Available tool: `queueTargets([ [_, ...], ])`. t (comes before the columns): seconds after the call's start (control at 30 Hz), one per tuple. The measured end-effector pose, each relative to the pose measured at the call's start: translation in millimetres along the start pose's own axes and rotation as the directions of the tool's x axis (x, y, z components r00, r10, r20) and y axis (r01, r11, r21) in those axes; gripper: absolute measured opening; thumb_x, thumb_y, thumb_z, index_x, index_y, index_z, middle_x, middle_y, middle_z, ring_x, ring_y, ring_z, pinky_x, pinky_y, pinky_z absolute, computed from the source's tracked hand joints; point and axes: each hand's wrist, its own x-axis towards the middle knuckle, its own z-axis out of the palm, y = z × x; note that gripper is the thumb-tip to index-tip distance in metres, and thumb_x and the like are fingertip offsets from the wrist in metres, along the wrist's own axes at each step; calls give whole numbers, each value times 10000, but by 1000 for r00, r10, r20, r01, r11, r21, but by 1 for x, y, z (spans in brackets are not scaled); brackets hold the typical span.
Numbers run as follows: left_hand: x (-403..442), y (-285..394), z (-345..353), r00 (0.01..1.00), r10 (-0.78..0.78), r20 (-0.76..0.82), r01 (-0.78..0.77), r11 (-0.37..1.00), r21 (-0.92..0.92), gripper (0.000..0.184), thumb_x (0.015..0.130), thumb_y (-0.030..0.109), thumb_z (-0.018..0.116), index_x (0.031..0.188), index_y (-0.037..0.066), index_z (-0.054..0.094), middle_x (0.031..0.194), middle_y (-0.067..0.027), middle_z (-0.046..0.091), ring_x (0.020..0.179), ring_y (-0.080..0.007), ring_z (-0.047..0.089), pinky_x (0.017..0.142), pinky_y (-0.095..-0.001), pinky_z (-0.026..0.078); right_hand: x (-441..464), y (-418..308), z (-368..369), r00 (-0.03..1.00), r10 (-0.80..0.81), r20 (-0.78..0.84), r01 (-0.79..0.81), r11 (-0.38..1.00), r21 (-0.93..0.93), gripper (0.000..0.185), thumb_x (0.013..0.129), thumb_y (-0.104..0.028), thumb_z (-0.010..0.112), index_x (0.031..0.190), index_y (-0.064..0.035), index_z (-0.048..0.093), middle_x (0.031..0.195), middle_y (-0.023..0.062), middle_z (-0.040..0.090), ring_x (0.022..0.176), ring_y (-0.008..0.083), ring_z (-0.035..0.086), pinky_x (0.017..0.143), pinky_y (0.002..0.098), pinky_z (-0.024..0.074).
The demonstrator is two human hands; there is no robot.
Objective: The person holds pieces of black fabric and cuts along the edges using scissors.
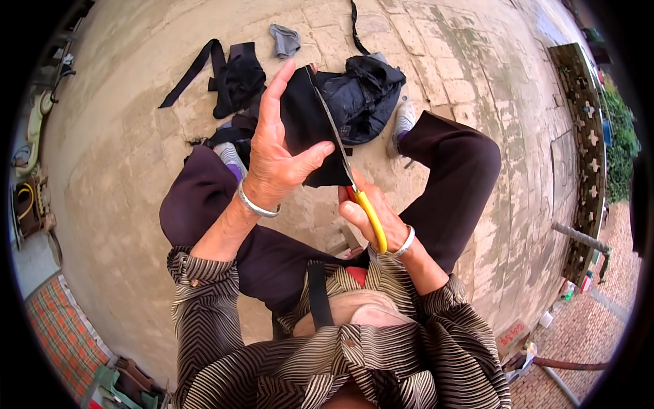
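Beyond the scissors [355,191], grey cloth [285,41]

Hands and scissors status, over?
Right hand gripping scissors. Left hand open beside black cloth. Caution: left thumb looks close to blade.

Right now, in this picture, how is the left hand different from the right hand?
The left hand has its thumb and forefinger spread apart, the thumb in front of the black cloth; the right hand holds the scissors by their yellow handle. The left hand is higher in the view, while the right hand is lower. Both have a silvery bracelet at the wrist.
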Motion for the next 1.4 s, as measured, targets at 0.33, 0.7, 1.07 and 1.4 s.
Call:
queueTargets([
  [0.33, -1, -2, -1, 999, 41, 1, -41, 995, 86, 975, 657, -123, 690, 1484, 23, 196, 1465, -110, 327, 1333, -169, 343, 1096, -290, 302, 0, 1, 2, 996, 17, -88, -25, 995, -93, 546, 879, -519, 559, 842, 20, 485, 582, 190, 499, 538, 315, 509, 566, 399, 426],
  [0.7, -1, -1, 1, 1000, 4, 17, -5, 1000, 7, 980, 654, -103, 695, 1484, 19, 188, 1471, -122, 329, 1348, -185, 331, 1125, -304, 254, -2, 5, 3, 1000, -13, -8, 13, 999, 45, 515, 870, -451, 629, 1045, 8, 476, 758, 154, 563, 669, 275, 557, 635, 378, 448],
  [1.07, -4, -2, 3, 998, 45, 37, -49, 992, 113, 996, 655, -22, 756, 1486, 4, 207, 1520, -97, 263, 1377, -171, 277, 1136, -309, 214, 1, 1, 1, 999, 2, -43, -3, 999, -36, 517, 880, -465, 592, 1016, 12, 447, 698, 198, 555, 647, 370, 561, 629, 415, 449],
  [1.4, -3, -3, 4, 997, 62, 42, -66, 991, 116, 992, 664, -18, 754, 1485, -4, 198, 1497, -119, 305, 1370, -176, 297, 1130, -305, 227, 1, 2, 5, 990, 53, -134, -59, 997, -41, 461, 879, -413, 590, 792, 29, 494, 586, 216, 495, 556, 369, 533, 560, 414, 424],
])
